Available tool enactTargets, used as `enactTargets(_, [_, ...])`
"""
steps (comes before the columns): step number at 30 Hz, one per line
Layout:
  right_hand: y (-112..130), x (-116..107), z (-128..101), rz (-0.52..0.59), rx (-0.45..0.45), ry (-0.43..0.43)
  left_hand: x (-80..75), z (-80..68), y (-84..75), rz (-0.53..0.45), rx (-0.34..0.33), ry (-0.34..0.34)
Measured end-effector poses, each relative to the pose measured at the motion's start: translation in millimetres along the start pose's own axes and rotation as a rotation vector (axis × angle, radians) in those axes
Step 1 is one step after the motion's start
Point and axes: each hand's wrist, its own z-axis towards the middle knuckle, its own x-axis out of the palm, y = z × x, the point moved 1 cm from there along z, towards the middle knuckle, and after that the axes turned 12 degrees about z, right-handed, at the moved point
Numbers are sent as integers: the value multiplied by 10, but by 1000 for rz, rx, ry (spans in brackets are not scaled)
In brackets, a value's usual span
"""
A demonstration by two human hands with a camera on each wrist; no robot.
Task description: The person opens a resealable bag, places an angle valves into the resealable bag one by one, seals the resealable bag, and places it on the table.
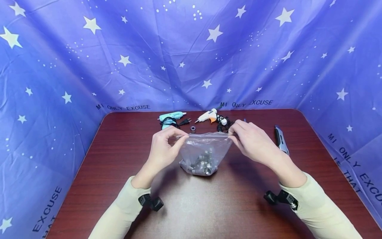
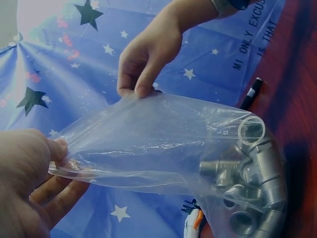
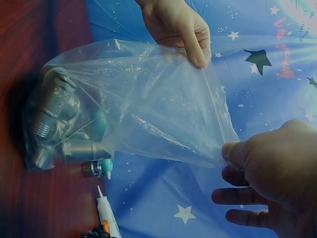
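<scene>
Left hand (image 1: 163, 148) and right hand (image 1: 251, 139) each pinch a top corner of the bag (image 1: 203, 151), stretching its mouth taut above the fittings (image 1: 201, 163) sagging inside it.

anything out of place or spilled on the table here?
One small metal fitting lies loose on the table, just behind the plastic bag, while the other metal fittings sit inside it. Left hand and right hand pinch the bag's top corners. Nothing looks spilled or damaged.

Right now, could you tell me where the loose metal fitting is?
In the head view, the loose metal fitting sits on the table just behind the plastic bag, between the teal glue gun and white glue gun.
</scene>
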Motion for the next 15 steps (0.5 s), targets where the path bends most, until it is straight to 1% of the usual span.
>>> enactTargets(6, [-20, -23, -29, 44, 16, 9, 3, 0, -3, 2, -1, -7])
enactTargets(10, [-27, -37, -42, 94, -17, -11, 6, -3, -4, -13, -20, -16])
enactTargets(13, [-30, -57, -43, 136, -57, -44, 26, -16, 6, -86, -52, -19])
enactTargets(15, [-27, -79, -36, 166, -77, -68, 54, -33, 22, -160, -77, -23])
